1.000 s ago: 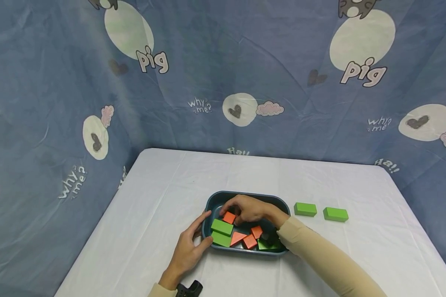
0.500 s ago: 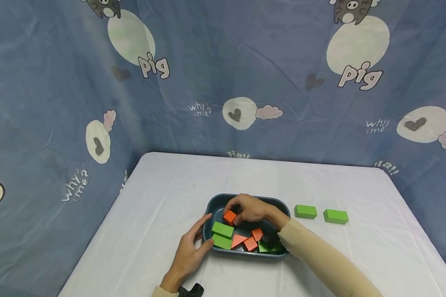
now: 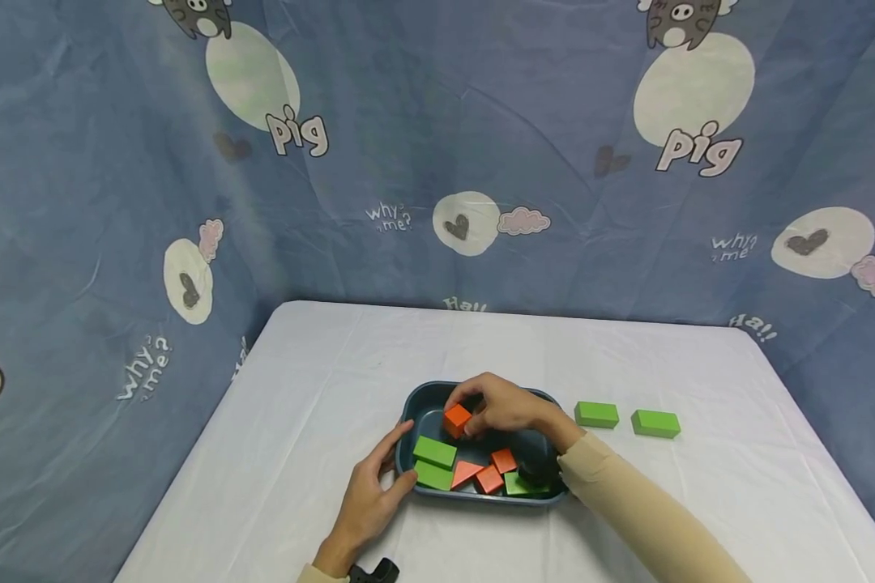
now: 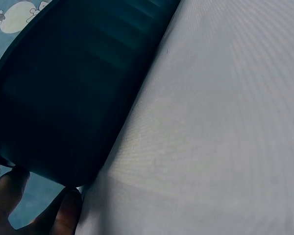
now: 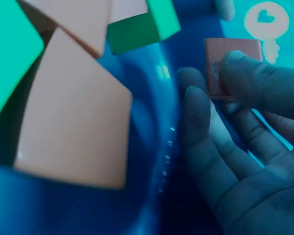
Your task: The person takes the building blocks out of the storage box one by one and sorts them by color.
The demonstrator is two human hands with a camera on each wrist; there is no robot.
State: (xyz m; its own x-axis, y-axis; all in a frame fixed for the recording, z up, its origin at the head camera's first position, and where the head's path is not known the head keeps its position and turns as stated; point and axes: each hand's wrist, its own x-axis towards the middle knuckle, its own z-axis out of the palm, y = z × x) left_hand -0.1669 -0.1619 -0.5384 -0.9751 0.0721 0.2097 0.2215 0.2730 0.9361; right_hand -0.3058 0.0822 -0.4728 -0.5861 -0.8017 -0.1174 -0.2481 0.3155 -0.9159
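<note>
My right hand pinches an orange-red block between thumb and fingers over the dark blue bin. In the right wrist view the thumb presses a square face of the held block. My left hand rests at the bin's left end, fingers spread, thumb and a finger touching its rim; the left wrist view shows fingertips against its outer wall. Inside the bin lie two green blocks on the left, a red triangular block, two smaller red blocks and a partly shaded green block.
On the white-covered table, two green blocks stand right of the bin, a little apart. A blue printed curtain hangs behind and at both sides. A black wrist device sits on the left wrist.
The right hand has lifted the orange-red block slightly and shifted it right, away from the left green blocks. The left hand stays at the bin's end.
</note>
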